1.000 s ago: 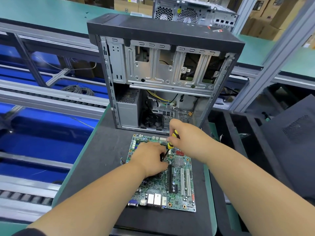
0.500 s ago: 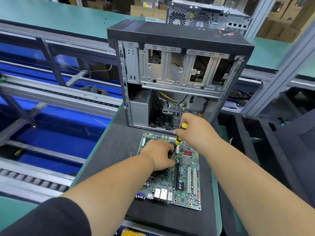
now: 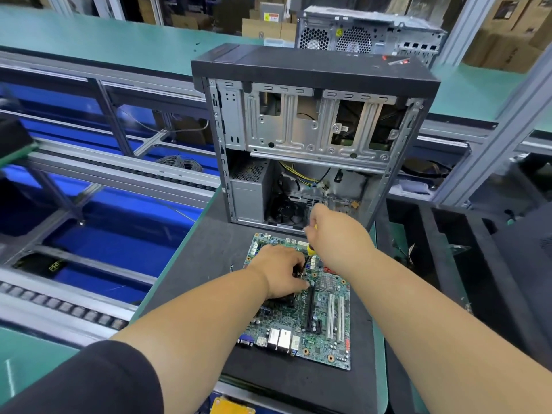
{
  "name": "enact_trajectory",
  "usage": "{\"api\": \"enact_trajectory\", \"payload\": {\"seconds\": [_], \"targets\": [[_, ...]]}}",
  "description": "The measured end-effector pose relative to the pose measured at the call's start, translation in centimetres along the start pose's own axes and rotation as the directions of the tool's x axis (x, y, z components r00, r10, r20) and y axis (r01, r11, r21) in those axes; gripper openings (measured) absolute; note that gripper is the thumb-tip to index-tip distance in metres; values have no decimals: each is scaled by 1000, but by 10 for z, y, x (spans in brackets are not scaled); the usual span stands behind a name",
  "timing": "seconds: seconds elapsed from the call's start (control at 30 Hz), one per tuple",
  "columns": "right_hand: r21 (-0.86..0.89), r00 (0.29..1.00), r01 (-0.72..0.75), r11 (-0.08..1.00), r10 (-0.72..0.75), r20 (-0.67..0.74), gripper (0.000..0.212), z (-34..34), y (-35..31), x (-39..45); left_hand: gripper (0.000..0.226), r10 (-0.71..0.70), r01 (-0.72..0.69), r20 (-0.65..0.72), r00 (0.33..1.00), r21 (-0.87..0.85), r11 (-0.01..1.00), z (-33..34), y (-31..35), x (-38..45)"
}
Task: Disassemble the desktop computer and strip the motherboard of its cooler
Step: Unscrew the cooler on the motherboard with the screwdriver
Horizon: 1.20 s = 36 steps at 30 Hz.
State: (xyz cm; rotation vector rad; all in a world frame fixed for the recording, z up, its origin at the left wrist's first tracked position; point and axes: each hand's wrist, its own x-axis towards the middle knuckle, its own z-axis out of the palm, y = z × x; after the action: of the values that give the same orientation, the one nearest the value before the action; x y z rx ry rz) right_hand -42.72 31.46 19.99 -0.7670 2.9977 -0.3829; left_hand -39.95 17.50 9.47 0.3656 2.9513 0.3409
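Head view, and the flat green motherboard (image 3: 316, 318) lies in the lower centre of the frame on a dark grey mat (image 3: 194, 264) covering the tabletop, just in front of the open grey metal computer case with a black top (image 3: 310, 121), which stands upright in the centre. The left hand (image 3: 279, 271) is down on the board's upper left part, fingers curled over something dark that I cannot make out. The right hand (image 3: 336, 234) sits just above it, fingers wrapped around the yellow-and-black handled screwdriver (image 3: 310, 251), whose shaft angles down towards the board beside the left hand. At upper centre, behind the case, a second grey computer chassis with round fan grilles (image 3: 367, 34) rests on the green bench.
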Motion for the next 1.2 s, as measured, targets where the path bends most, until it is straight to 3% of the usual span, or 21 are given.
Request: {"api": "enact_trajectory", "payload": {"seconds": [0.13, 0.23, 0.33, 0.43, 0.47, 0.67, 0.83, 1.0, 1.1, 1.2], "targets": [[172, 990, 116, 978, -127, 59, 10, -5, 4, -4, 33, -14, 13, -36, 999, -32, 999, 3, -1, 0], [279, 982, 79, 957, -122, 144, 12, -12, 12, -4, 32, -11, 8, -51, 999, -58, 998, 4, -3, -1], [175, 988, 30, 984, -56, 145, 9, -15, 15, -4, 29, -20, 15, -60, 998, -86, 996, 3, -3, -2], [-113, 997, -19, 993, 27, 69, 33, -16, 12, -2, 28, -33, 26, -68, 997, -105, 994, 2, -1, -2], [-133, 998, -25, 991, 33, 57, 35, -15, 10, -2, 28, -36, 28, -72, 997, -107, 994, 2, -1, -2], [74, 975, 117, 990, -129, 179, 11, -14, 3, -6, 21, -29, 21, -84, 996, -92, 996, 4, 0, -4], [84, 950, 139, 987, -157, 270, 10, -23, 7, -3, 21, -44, 35, -90, 995, -99, 994, 7, -1, -4], [-118, 985, 77, 990, -58, 160, 33, -20, 4, -1, 23, -36, 30, -75, 997, -72, 997, 8, -2, -2], [18, 975, 64, 998, -66, 213, 26, -17, 4, 2, 25, -24, 20, -63, 998, -61, 998, 7, -2, -2], [39, 934, 139, 990, -144, 326, 24, -23, 7, 6, 24, -11, 8, -47, 999, -55, 998, 3, -2, -3]]}}
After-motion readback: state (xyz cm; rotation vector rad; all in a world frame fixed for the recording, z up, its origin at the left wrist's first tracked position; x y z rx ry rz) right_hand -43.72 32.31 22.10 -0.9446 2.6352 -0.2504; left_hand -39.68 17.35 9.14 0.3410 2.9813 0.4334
